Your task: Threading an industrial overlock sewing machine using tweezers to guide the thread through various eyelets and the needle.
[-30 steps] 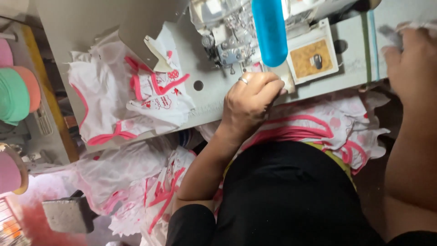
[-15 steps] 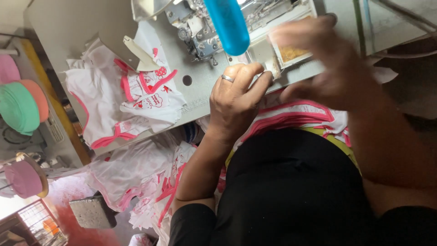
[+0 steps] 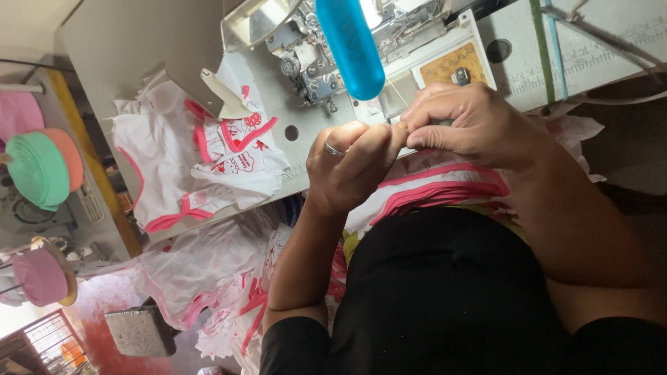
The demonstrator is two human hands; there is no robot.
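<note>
- Hands meet at the near edge of the sewing machine [image 3: 326, 62], fingertips pinched together over something too small to make out.
- Left hand [image 3: 351, 167], a ring on one finger, is curled closed, its fingertips pressed against those of the right hand [image 3: 465, 125], which is also closed in a pinch.
- Whether thread or cloth sits between the fingers cannot be told.
- White and pink fabric [image 3: 445, 187] lies just under both hands, draped off the front of the machine's table [image 3: 118, 48] onto the person's lap.
- Blue cylinder [image 3: 351, 45] hangs in front of the machine, just above the left hand.
- Yellow-brown plate [image 3: 445, 66] sits on the machine bed just behind the right hand.
- Finished white garments with pink trim [image 3: 201, 160] are piled to the left of the machine on the table.
- More such garments [image 3: 208, 278] lie heaped below that pile, on the floor.
- Rolls of green and orange tape [image 3: 42, 167] stand well left of the machine, with a pink roll [image 3: 42, 278] lower down.
- Grey block [image 3: 139, 330] rests on the floor beside the lower heap.
</note>
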